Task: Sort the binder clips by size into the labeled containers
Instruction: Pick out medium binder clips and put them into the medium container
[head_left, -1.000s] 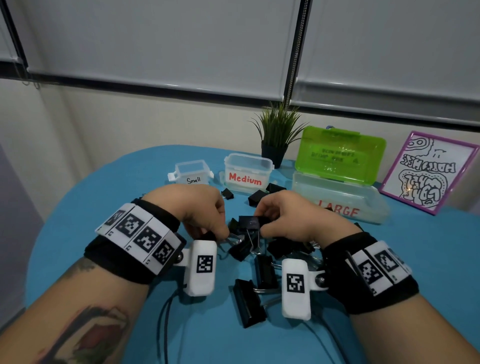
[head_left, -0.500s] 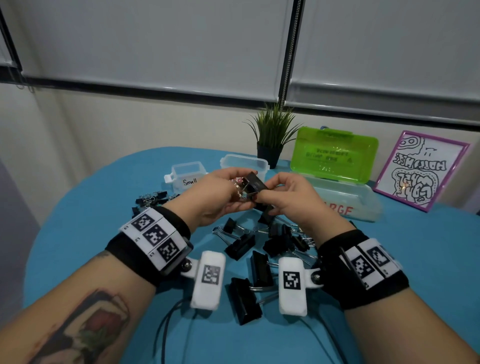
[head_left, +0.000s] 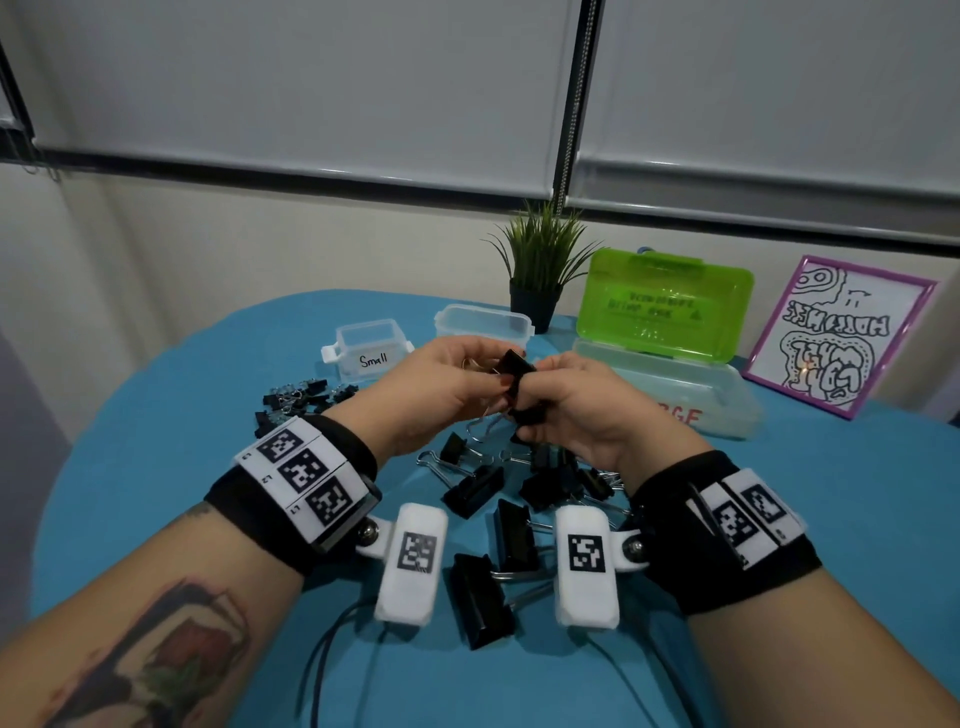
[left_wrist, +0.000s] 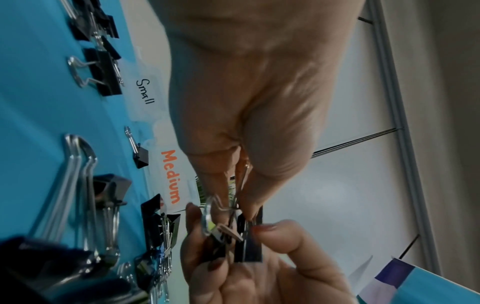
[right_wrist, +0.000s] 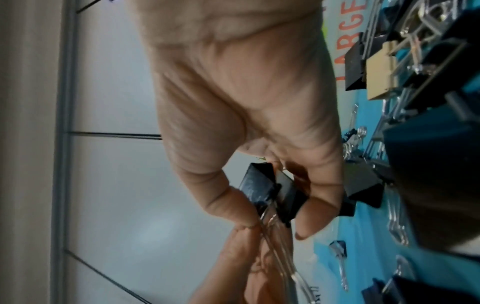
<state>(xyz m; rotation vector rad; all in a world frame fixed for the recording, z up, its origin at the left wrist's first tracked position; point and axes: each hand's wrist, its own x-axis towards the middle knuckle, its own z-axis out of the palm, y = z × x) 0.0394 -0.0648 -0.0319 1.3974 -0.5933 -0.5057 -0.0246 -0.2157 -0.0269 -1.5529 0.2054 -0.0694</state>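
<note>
Both hands meet in the air above the blue table (head_left: 156, 415), in front of the tubs. My left hand (head_left: 485, 371) pinches the silver wire handles (left_wrist: 240, 185) of a black binder clip (head_left: 517, 364). My right hand (head_left: 527, 387) curls its thumb and fingers round the clip's black body (right_wrist: 270, 189). A second black clip body (left_wrist: 218, 246) sits tight against the first; I cannot tell whether the two are hooked together. At the back stand the Small tub (head_left: 370, 345), the Medium tub (head_left: 483, 325) and the LARGE box (head_left: 727, 395).
Several large and medium black clips (head_left: 483, 597) lie scattered under and between my wrists. A heap of small clips (head_left: 296, 397) sits left of the Small tub. The LARGE box's green lid (head_left: 665, 304) stands open. A potted plant (head_left: 540, 275) and a framed drawing (head_left: 836, 338) are behind.
Both hands have risen from the pile on the table, lifting the black clip up in front of the Medium tub. The left hand now pinches its wire handles.
</note>
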